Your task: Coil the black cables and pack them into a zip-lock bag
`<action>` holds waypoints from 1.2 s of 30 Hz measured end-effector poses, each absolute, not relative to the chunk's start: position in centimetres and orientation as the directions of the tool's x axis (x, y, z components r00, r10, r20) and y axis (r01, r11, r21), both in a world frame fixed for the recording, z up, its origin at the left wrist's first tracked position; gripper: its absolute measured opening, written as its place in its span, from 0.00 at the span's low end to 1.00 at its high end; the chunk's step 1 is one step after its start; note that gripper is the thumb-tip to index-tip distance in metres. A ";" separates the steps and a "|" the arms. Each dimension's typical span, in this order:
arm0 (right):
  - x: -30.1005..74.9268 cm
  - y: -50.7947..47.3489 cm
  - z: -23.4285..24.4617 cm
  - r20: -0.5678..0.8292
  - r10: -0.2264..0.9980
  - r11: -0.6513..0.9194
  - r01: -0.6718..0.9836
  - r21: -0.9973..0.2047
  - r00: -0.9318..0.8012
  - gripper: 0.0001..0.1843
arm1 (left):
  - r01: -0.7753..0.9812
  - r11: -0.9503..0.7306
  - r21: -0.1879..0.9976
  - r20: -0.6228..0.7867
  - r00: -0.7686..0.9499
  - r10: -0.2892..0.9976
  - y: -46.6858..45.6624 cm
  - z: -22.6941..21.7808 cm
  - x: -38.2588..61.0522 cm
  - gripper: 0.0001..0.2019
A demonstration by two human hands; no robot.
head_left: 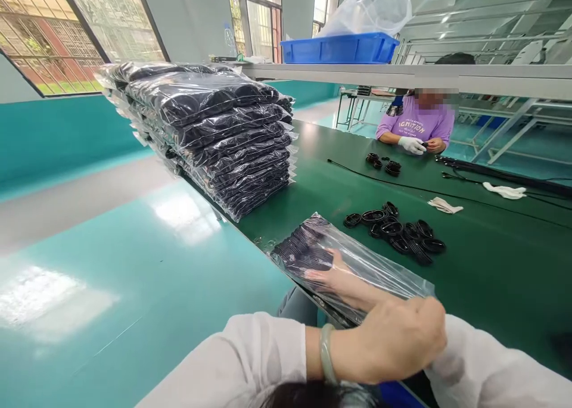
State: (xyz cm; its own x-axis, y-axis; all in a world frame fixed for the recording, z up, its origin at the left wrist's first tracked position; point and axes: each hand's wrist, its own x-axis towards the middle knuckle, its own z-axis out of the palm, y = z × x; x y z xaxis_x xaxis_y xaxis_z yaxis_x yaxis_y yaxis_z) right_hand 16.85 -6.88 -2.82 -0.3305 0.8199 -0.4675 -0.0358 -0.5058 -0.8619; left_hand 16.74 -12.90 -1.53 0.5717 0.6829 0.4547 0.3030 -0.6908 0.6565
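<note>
A clear plastic bag lies at the near edge of the green table, its far end packed with rows of black coiled cables. My right hand is inside the bag, thumb and fingers spread against the coils. Its forearm passes beneath my left hand, which wears a pale green bangle at the wrist. My left hand is closed in a fist at the bag's mouth, gripping the plastic; its fingertips are hidden. Beyond the bag, loose black cable coils lie in a heap.
Filled clear bags form a tall stack on the left. Across the green table, a co-worker in a purple shirt handles something small. Several coils, long cables and white gloves lie farther off. A blue tray stands on the overhead shelf.
</note>
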 end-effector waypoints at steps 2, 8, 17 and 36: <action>16.4 -7.1 -3.7 -0.461 0.832 -0.492 -0.026 -0.870 -0.308 0.53 | 0.277 -0.711 0.647 0.388 0.683 0.619 -13.3 -2.0 16.3 0.02; 16.0 -6.6 -5.4 -0.449 0.854 -0.455 0.043 -0.890 -0.261 0.31 | 0.382 -0.504 0.775 0.351 0.403 0.845 -7.2 0.6 4.1 0.12; 15.9 -6.9 -5.2 -0.391 0.892 -0.415 -0.066 -0.908 -0.225 0.61 | 0.666 -0.495 0.557 -0.023 0.609 0.793 3.4 0.0 -7.6 0.07; 18.1 -6.4 -6.4 -0.039 0.988 0.078 0.698 -0.712 -0.151 0.41 | 0.791 -0.216 0.572 -0.139 0.354 0.925 1.8 -1.2 -8.2 0.16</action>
